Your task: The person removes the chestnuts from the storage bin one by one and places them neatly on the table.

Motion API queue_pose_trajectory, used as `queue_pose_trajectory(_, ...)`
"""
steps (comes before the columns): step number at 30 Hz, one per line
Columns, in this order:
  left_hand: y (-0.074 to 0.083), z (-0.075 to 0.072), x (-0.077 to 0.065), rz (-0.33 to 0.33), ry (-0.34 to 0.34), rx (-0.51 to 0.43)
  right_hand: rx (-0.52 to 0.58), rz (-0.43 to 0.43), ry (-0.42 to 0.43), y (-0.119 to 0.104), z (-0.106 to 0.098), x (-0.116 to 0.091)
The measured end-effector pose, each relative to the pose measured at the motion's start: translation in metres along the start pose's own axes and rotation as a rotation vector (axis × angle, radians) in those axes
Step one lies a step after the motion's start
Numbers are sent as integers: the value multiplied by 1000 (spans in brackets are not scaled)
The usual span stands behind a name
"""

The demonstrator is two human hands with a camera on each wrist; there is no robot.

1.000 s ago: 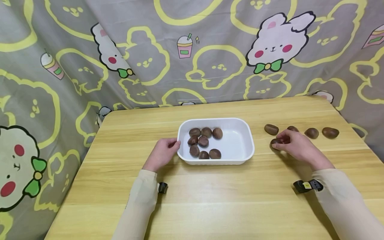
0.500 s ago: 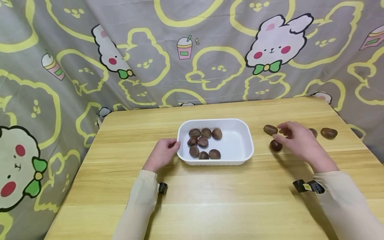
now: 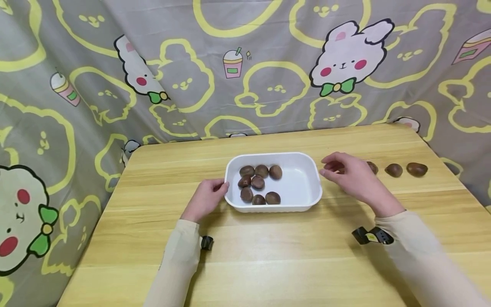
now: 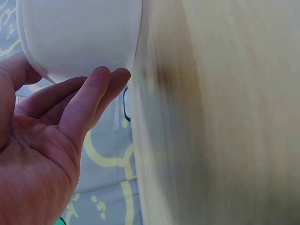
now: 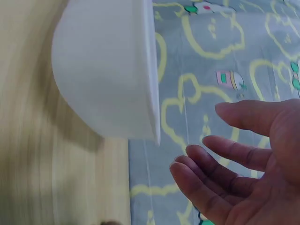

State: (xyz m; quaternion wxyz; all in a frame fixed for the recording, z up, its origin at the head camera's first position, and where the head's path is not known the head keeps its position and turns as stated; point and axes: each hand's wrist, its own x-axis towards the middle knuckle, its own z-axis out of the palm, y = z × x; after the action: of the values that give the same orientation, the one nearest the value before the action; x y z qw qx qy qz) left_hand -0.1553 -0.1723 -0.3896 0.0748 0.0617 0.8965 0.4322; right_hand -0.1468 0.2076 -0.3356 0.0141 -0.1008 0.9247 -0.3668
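Note:
In the head view a white plastic tray (image 3: 303, 175) stands mid-table with several brown chestnuts (image 3: 258, 182) grouped in its left part. My left hand (image 3: 205, 198) grips the tray's left end, thumb at the rim and fingers against the outer wall, as the left wrist view also shows. My right hand (image 3: 354, 179) is just beyond the tray's right end, thumb and fingers spread apart. In the right wrist view its palm holds nothing, and the tray's outer wall (image 5: 103, 70) is near the fingertips. The hand largely hides the nearest loose chestnuts on the table.
To the right of the right hand, a loose chestnut (image 3: 394, 170) and another chestnut (image 3: 417, 169) lie in a row, with one more partly behind the hand. A patterned curtain (image 3: 276, 123) hangs behind the wooden table (image 3: 268, 264).
My right hand first touched a chestnut on the table, then let it go and moved left toward the tray, uncovering chestnuts on the right. The left hand and tray keep their places.

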Motion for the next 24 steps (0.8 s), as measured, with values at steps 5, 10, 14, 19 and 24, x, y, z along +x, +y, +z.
queue_pose_trajectory(5, -3, 0, 0, 12, 5, -7, 35, -42, -31, -13, 18, 5)
queue_pose_trajectory(10, -4, -1, 1, 24, 4, -9, 110, -114, -83, -21, 34, 8)
queue_pose_trajectory(14, -3, -2, 2, 29, 3, -5, 155, -190, -130, -23, 45, 11)
queue_pose_trajectory(19, -3, -3, 4, 37, 8, 4, 195, -261, -187, -26, 61, 20)
queue_pose_trajectory(24, -5, -3, 3, 53, -9, 1, 182, -291, -233, -27, 76, 29)
